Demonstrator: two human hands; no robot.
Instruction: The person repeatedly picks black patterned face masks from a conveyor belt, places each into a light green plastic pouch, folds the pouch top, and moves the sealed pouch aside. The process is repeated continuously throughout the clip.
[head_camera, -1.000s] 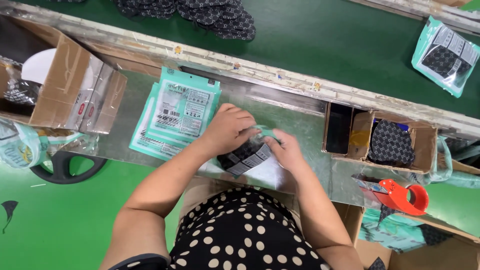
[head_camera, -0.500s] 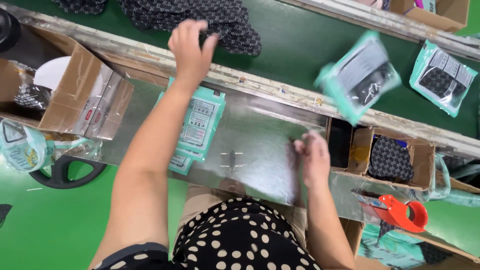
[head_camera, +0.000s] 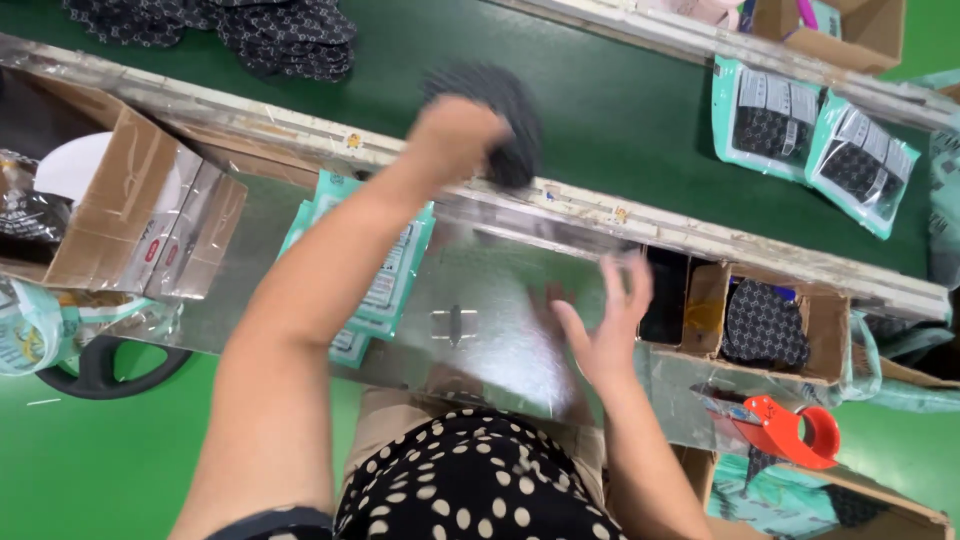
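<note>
- Polka-dotted black cloth (head_camera: 470, 490) is filling the nearest edge of the view, at the person's lap.
- Just beyond it, the right hand (head_camera: 600, 325) is hovering over the shiny metal worktop (head_camera: 490, 330), fingers spread wide and holding nothing; the hand is blurred.
- To the right, an orange tape dispenser (head_camera: 785, 430) is lying near a small cardboard box (head_camera: 765, 320) with a dark patterned piece inside.
- On the left of the worktop, a stack of teal printed bags (head_camera: 390, 280) is lying partly under the left forearm, beside a larger open cardboard box (head_camera: 130, 220).
- Farther out, the left hand (head_camera: 455, 135) is closing around a dark patterned fabric piece (head_camera: 500, 120), holding it above the worktop's far rail at the edge of the dark green belt (head_camera: 600, 110); motion blur is hiding the grip's detail.
- On the belt, a pile of dark fabric pieces (head_camera: 270, 35) is lying far left, and two filled teal packets (head_camera: 810, 135) are lying far right.
</note>
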